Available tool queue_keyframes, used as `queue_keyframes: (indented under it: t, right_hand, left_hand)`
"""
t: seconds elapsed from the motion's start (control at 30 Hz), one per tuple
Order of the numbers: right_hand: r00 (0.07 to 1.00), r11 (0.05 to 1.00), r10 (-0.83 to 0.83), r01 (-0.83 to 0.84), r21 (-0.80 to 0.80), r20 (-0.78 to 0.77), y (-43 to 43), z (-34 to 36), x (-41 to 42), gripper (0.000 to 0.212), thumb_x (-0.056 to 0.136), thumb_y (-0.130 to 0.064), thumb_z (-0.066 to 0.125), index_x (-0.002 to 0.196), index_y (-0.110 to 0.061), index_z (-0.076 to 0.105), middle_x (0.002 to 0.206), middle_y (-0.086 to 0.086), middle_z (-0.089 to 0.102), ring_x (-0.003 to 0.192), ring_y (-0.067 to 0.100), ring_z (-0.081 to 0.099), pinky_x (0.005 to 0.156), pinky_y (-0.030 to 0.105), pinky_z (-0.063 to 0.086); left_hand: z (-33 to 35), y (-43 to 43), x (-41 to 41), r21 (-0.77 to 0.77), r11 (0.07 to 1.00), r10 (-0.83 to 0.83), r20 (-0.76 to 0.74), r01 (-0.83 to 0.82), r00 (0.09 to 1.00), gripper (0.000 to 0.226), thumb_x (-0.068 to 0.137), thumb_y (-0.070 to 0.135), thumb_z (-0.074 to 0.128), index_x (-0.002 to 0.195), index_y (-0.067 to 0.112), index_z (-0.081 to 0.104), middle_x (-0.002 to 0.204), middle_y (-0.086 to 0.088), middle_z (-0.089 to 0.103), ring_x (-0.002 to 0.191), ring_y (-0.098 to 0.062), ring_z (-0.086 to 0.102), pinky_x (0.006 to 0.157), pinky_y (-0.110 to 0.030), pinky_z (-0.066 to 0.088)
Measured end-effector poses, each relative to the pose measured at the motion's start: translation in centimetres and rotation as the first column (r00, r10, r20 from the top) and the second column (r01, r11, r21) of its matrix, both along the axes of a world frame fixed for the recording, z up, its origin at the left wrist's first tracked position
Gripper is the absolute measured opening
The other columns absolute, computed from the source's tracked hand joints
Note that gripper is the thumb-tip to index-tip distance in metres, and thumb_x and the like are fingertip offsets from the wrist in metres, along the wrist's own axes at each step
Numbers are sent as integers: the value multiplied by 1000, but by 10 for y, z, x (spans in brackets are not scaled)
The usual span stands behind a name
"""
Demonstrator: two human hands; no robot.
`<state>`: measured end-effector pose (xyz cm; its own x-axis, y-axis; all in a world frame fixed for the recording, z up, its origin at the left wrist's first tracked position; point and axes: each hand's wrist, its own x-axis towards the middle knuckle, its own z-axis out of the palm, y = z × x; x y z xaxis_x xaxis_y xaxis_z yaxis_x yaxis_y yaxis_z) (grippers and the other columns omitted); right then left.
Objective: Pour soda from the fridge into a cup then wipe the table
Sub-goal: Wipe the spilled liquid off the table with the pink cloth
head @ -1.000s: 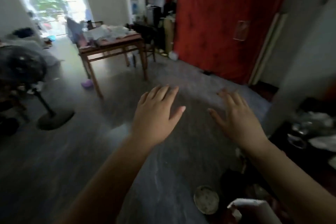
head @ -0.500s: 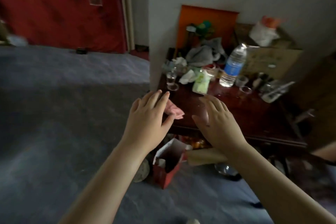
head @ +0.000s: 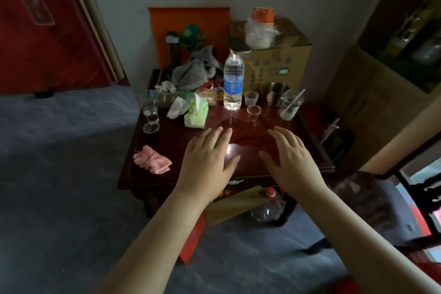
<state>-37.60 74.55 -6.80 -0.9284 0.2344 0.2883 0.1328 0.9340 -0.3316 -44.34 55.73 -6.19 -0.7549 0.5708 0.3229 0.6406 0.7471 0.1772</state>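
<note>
A low dark red wooden table stands against the wall. My left hand and my right hand hover over its near half, palms down, fingers straight, holding nothing. A pink cloth lies crumpled near the table's front left corner, left of my left hand. Small clear plastic cups stand beyond my hands, one with a little amber liquid. A wet patch shines on the tabletop in front of them. No fridge or soda is in view.
A water bottle, a green tissue pack, a metal cup, a plastic cup with a straw and a grey rag crowd the table's far half. A cardboard box sits behind. A red bag stands on the floor.
The view has swung right from the open room and come closer to the red table. Both hands stay held out flat, now over the tabletop.
</note>
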Motion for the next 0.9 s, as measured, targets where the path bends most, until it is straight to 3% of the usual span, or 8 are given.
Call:
queue_keyframes:
  t: [0.17, 0.33, 0.57, 0.77, 0.9]
  right_hand:
    - [997, 998, 39, -35, -60, 66, 26, -28, -22, 58, 90, -39, 58, 137, -8, 44, 143, 9, 44, 133, 27, 39, 108, 37, 33]
    - [987, 993, 84, -71, -98, 137, 33, -61, -61, 57, 90, -37, 58, 137, -7, 45, 142, 10, 45, 133, 27, 40, 108, 37, 33]
    - [959, 991, 112, -88, -101, 261, 46, -98, -122, 57, 92, -39, 54, 139, -10, 42, 145, 7, 41, 135, 24, 36, 111, 35, 30]
    - [898, 974, 220, -181, -138, 380, 47, -141, -165, 55, 92, -34, 53, 140, -10, 41, 145, 6, 41, 136, 22, 35, 111, 32, 28]
    - [832, 962, 269, -204, -183, 486, 57, -171, -170, 56, 94, -35, 50, 143, -14, 36, 150, 4, 34, 140, 19, 28, 115, 34, 27]
  left_hand:
    - [-27, 27, -16, -40, 999, 39, 68, -37, 997, 63, 91, 46, 48, 145, 13, 38, 145, -10, 45, 135, -27, 39, 107, -46, 36]
    - [-60, 43, -46, -60, 997, 58, 132, -50, 990, 64, 87, 46, 42, 139, 8, 45, 135, -14, 54, 124, -30, 51, 95, -47, 48]
    - [-118, 51, -106, -69, 994, 100, 244, -85, 965, 73, 90, 52, 36, 150, 13, 22, 150, -15, 36, 138, -30, 35, 105, -47, 36]
    - [-168, 69, -139, -256, 965, 157, 401, -55, 902, 76, 94, 56, 27, 153, 17, -3, 160, -9, 4, 147, -25, 6, 116, -44, 16]
    - [-190, 82, -148, -314, 949, 174, 484, -16, 858, 75, 96, 55, 32, 153, 19, -1, 161, -6, -3, 147, -24, 1, 118, -44, 13]
